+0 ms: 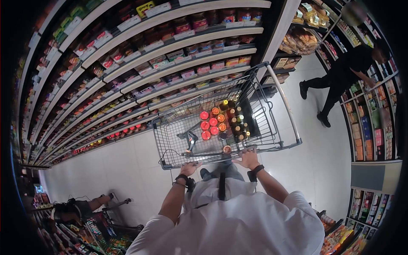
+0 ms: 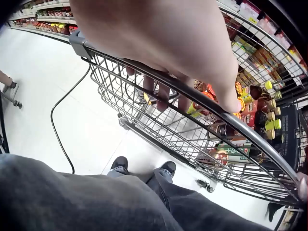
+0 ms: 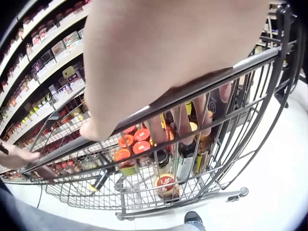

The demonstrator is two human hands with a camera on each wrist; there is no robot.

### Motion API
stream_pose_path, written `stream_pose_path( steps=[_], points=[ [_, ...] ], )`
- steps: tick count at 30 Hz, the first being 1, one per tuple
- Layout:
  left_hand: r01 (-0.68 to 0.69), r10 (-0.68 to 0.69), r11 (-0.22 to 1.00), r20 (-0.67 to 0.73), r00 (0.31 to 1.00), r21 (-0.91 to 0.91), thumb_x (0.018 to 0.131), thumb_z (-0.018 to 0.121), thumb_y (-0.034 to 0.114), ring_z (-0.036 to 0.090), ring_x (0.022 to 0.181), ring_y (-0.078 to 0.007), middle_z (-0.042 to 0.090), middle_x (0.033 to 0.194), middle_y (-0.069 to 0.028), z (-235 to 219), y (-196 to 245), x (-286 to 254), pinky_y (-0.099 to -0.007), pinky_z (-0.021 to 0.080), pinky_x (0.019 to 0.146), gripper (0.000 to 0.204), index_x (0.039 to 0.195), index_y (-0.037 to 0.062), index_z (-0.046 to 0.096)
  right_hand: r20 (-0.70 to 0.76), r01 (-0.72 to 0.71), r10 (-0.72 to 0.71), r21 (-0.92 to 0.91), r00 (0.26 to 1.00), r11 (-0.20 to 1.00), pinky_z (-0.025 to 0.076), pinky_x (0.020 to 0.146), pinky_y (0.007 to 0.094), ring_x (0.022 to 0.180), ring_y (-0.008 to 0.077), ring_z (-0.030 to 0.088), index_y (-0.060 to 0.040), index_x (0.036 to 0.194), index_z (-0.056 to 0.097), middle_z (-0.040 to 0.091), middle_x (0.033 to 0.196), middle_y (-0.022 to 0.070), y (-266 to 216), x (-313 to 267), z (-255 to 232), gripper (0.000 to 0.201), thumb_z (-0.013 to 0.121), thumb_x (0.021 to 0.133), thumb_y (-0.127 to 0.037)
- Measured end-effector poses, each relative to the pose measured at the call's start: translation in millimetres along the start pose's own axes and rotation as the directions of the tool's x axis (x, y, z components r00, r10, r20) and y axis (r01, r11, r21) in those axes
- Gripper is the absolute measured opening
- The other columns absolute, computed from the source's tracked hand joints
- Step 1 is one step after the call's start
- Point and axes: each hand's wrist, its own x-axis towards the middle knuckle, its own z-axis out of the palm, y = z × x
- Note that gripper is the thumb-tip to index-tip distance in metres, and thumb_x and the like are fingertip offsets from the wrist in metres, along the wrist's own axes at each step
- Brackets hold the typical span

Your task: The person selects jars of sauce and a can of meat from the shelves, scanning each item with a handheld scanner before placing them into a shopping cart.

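A wire shopping cart [image 1: 211, 162] stands crosswise in front of the person. Along its near side, the left hand [image 1: 190, 168] holds the top rail [image 2: 260, 139], fingers bent over it into the basket. Farther right, the right hand [image 3: 159, 62] grips the same rail, its fingers hanging down inside. Below the hands, the basket holds several red-lidded jars [image 1: 205, 125], orange-capped bottles [image 1: 222, 127] and dark bottles [image 1: 234, 121]. A jar with a round patterned lid [image 3: 166, 185] sits against the near side. Left of the jars lies a black object with a yellow tip [image 3: 102, 178].
Long shelves of packaged goods [image 1: 178, 55] run close behind the cart. The cart's push handle [image 1: 284, 106] is at the right. A person in dark clothes [image 1: 352, 68] stands by the right shelves. Bagged bread [image 1: 299, 41] is stacked at the back. A cable [image 2: 60, 101] hangs near the cart.
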Motion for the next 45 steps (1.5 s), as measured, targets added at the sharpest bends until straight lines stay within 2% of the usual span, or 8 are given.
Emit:
stream_pose_path(
  steps=[10,27,32,33,36,37,39,45],
  points=[
    [-0.146,0.15,0.989,-0.208,0.967,0.034,0.089,0.04,0.078,0.043,0.138,-0.0344,0.06,0.139,-0.0076,24.0,-27.9,5.7,-0.061,0.02,0.114,0.07,0.129,0.0274,0.066,-0.288,-0.097,0.093,0.0,0.953,0.995,0.037,0.099,0.0476,0.114,0.0294,0.058,-0.0209,0.109,0.076,0.069,0.112,0.0051,-23.1,-10.2,35.5,0.065,0.056,0.081,-0.076],
    [-0.232,0.236,0.971,-0.305,0.923,0.047,0.09,0.045,0.073,0.048,0.133,-0.0346,0.064,0.133,-0.0058,26.1,-25.9,-2.7,-0.0688,0.018,0.113,0.062,0.12,0.0252,0.07,-0.276,-0.142,0.142,0.019,0.951,0.99,0.036,0.098,0.0504,0.12,0.0256,0.052,-0.0235,0.106,0.076,0.068,0.118,0.0025,-23.8,-15.3,41.6,0.059,0.062,0.077,-0.073],
    [-0.269,0.277,0.961,-0.307,0.911,0.07,0.091,0.044,0.073,0.049,0.131,-0.0374,0.064,0.132,-0.0076,26.2,-27.1,1.7,-0.0724,0.018,0.11,0.062,0.122,0.0248,0.068,0.09,-0.162,0.15,0.136,0.985,0.977,0.041,0.1,0.0522,0.112,0.0268,0.063,-0.0207,0.113,0.075,0.072,0.114,0.0056,-5.6,-3.9,8.5,0.052,0.071,0.082,-0.062],
    [-0.256,0.269,0.963,-0.287,0.919,0.083,0.09,0.044,0.073,0.049,0.131,-0.0374,0.064,0.131,-0.0079,24.1,-26.5,2.0,-0.0718,0.019,0.11,0.062,0.122,0.0248,0.068,0.141,-0.017,-0.08,0.581,0.987,0.814,0.05,0.096,0.0448,0.106,0.0237,0.068,-0.0146,0.115,0.074,0.074,0.111,0.0067,39.9,23.9,23.2,0.041,0.077,0.085,-0.042],
    [-0.257,0.269,0.963,-0.262,0.927,0.077,0.089,0.043,0.076,0.05,0.129,-0.0385,0.066,0.129,-0.0079,21.0,-26.9,5.6,-0.0688,0.021,0.109,0.066,0.122,0.0247,0.068,-0.002,0.018,-0.028,0.799,1.0,0.601,0.058,0.076,0.032,0.083,0.0164,0.072,-0.0069,0.111,0.074,0.076,0.093,0.008,48.0,33.2,-117.8,0.021,0.067,0.092,-0.015],
    [-0.253,0.266,0.964,-0.262,0.928,0.081,0.089,0.043,0.076,0.05,0.129,-0.0392,0.067,0.127,-0.0081,20.3,-26.8,5.6,-0.0689,0.021,0.109,0.066,0.122,0.0246,0.068,-0.14,0.109,-0.013,0.7,0.99,0.706,0.057,0.074,0.0312,0.081,0.0154,0.071,-0.0039,0.108,0.072,0.075,0.094,0.0075,57.8,40.3,-172.0,0.019,0.061,0.094,-0.009],
    [-0.267,0.277,0.961,-0.248,0.928,0.077,0.089,0.043,0.077,0.049,0.13,-0.0411,0.071,0.121,-0.009,22.1,-31.6,11.9,-0.0697,0.02,0.108,0.068,0.125,0.0246,0.068,-0.546,0.431,-0.083,0.549,0.834,0.717,0.054,0.068,0.0301,0.071,0.0134,0.067,0.0003,0.103,0.07,0.071,0.088,0.0061,84.1,66.8,-270.4,0.016,0.059,0.096,-0.008],
    [-0.072,0.072,0.997,-0.063,0.995,-0.001,0.081,0.049,0.084,0.038,0.142,-0.0328,0.057,0.142,-0.0089,9.4,-29.6,20.0,-0.0763,0.008,0.11,0.079,0.132,0.026,0.063,-0.896,0.702,0.078,0.394,0.437,0.593,0.053,0.081,0.0274,0.101,0.0125,0.068,-0.0009,0.125,0.066,0.073,0.11,0.0078,119.2,108.2,-558.0,0.034,0.059,0.101,-0.024]
  ],
)
